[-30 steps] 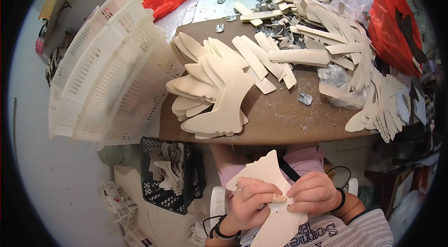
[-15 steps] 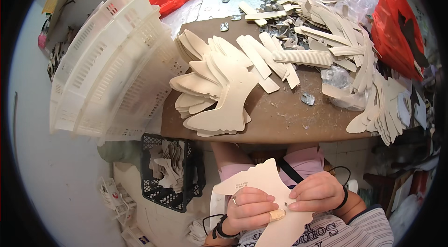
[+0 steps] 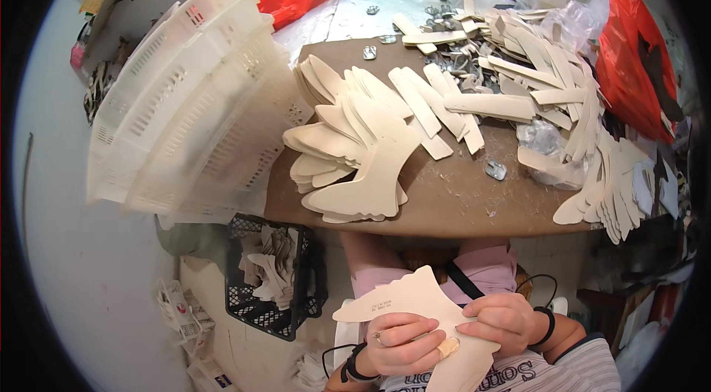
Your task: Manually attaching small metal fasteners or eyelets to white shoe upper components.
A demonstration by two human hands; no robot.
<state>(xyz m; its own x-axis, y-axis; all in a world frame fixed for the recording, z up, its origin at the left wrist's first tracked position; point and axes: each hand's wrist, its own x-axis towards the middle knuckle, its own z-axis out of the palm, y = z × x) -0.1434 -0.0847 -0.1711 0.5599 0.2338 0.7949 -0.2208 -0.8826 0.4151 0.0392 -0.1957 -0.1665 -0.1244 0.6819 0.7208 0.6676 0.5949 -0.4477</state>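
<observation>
Above my lap I hold a cream cut piece shaped like a shoe upper (image 3: 415, 296), with a wavy edge and small dark print. My left hand (image 3: 406, 345) grips its lower left part, the thumb on top wrapped in a tan covering. Fingers of my right hand (image 3: 498, 324) pinch the same piece near its right edge. Whatever lies under the fingertips is hidden. On the brown table (image 3: 444, 199) in front, similar cream pieces (image 3: 370, 162) are fanned out in a stack.
Cream strips (image 3: 489, 106) and small metal buckles (image 3: 452, 58) lie heaped at the table's back right. More cut pieces (image 3: 603, 184) hang over its right edge, near a red plastic bag (image 3: 629, 58). Stacked white baskets (image 3: 178, 110) lean at left; a black crate (image 3: 263, 318) stands below.
The piece has turned slightly in my hands, its long left tip now lower and further left. Both hands keep hold of it. The whole view has shifted a little.
</observation>
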